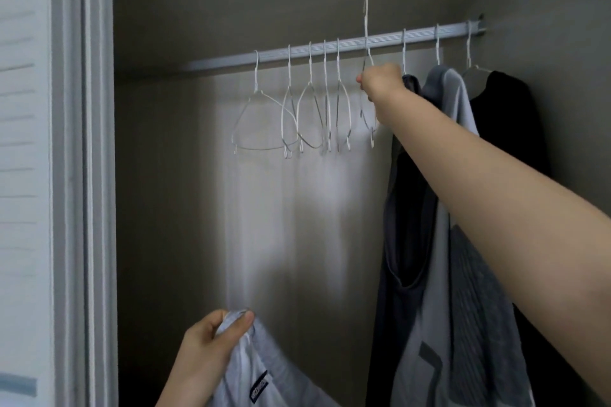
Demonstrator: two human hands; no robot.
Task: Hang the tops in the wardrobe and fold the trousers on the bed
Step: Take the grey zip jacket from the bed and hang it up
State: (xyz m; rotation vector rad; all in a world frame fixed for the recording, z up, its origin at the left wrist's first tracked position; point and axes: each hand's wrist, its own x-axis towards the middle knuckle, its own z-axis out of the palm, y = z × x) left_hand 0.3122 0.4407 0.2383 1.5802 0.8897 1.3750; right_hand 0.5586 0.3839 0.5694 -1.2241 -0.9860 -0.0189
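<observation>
**Q:** Progress so far, judged from the wardrobe?

**A:** Three tops already hang at the right end of the ribbed metal wardrobe rail (pixel 330 48): a dark grey top (pixel 410 208), a light grey top with darker panels (pixel 446 129) and a black top (pixel 509 116). Five bare white wire hangers (pixel 310 116) hang on the rail to their left. At least one top is not yet hung; neither trousers nor bed are in view, so the folding cannot be judged.

**Q:** What does each hand hold?

**A:** The right hand (pixel 380 79) is closed in a fist around the neck of a sixth white wire hanger (pixel 366 26), whose hook stands above the rail rather than over it; this suggests the hanger is lifted free. The left hand (pixel 211 340), low in the frame, pinches a bunched edge of a pale blue-white top with a dark woven label (pixel 264 377) between thumb and curled fingers.

**Q:** Where is that top relative to the hanger?

**A:** Well below it, and apart.
</observation>
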